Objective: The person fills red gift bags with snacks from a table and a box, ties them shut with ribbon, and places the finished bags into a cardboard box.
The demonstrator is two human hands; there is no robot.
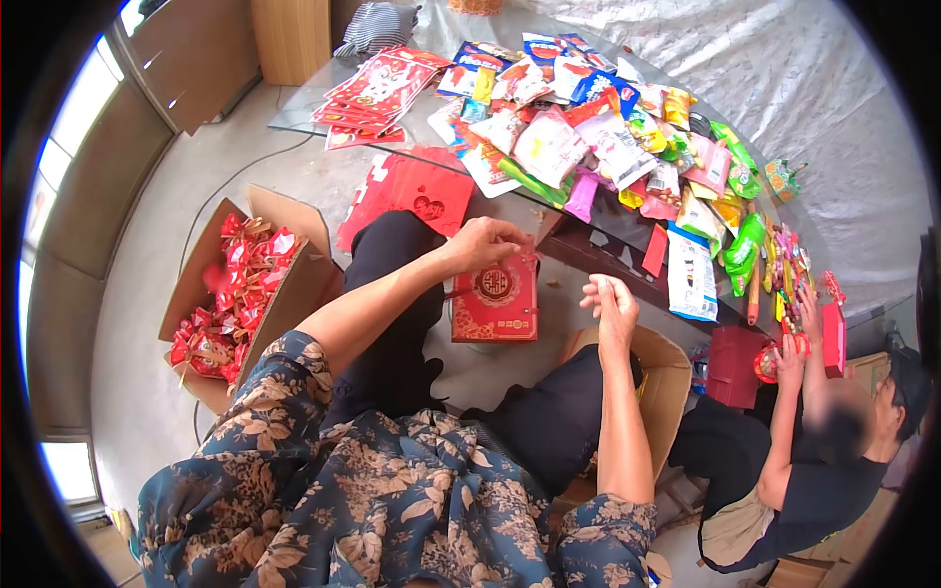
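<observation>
A red gift box (497, 312) with a round gold emblem and gold patterns is between my knees. My left hand (487, 243) is over its top edge with the fingers bent and close together. Whether those fingers grip the box or something small is hidden. To the right of the box, my right hand (613, 302) is raised with bent, slightly parted fingers and nothing visible in it. Beyond my left knee are flat red packages (417, 201) with a heart design, partly under the glass table's edge.
Colourful snack packets (598, 137) are heaped on the glass table (294, 113), beside stacked red printed bags (377, 93). An open carton (314, 220) at left holds red wrapped bundles (240, 294). Another carton (667, 367) is by my right knee. At right, a co-worker (833, 480) handles a red item.
</observation>
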